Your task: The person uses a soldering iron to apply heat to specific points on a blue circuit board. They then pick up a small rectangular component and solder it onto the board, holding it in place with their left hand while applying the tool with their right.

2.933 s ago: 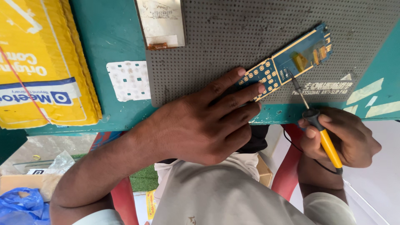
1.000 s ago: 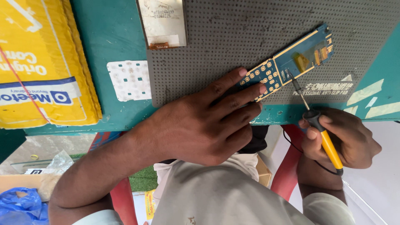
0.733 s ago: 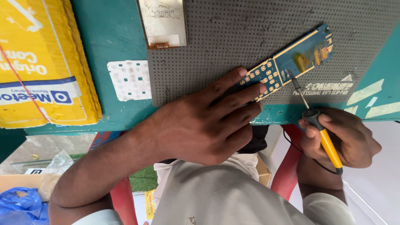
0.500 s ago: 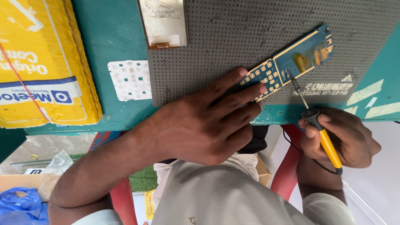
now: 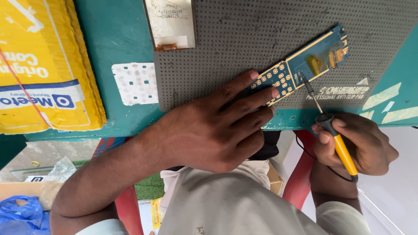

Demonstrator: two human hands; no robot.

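Item: blue circuit board (image 5: pixel 300 65) on grey perforated mat (image 5: pixel 244 39), pinned flat under my left hand (image 5: pixel 209 130). My right hand (image 5: pixel 357 143) grips soldering iron (image 5: pixel 333 130). Risk: board slipping, tip bridging pads.

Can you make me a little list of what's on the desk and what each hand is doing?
Left hand: pressed flat, fingers pinning the near end of the blue circuit board.
Right hand: gripping a soldering iron with a yellow handle.
Iron tip: on the board, near its middle.
Board sits on: grey dotted mat.
Mat sits on: teal table.
Also on the mat: small screen part at the far edge.
Beside the mat: white keypad sheet.
Far left: yellow padded envelopes.
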